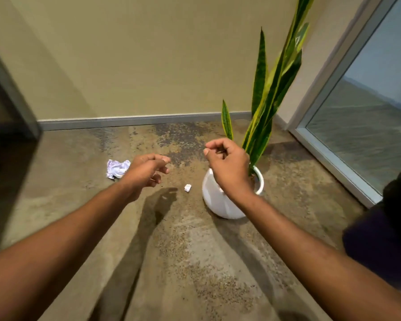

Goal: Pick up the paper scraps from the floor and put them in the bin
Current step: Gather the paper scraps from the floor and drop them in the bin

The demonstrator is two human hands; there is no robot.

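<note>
I'd drop the left hand [146, 172], fingers loosely curled and empty, onto the crumpled paper [117, 169] just left, pinching it whole; right hand [227, 165] curled thumb-to-forefinger, contents unclear.

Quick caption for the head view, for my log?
Left hand and right hand held out above crumpled paper and small scrap near white plant pot.

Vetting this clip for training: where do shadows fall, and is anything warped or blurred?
Head view: the left hand casts a shadow on the floor beneath it; the wide lens bows the window frame; the dark object at the right edge is blurred.
</note>
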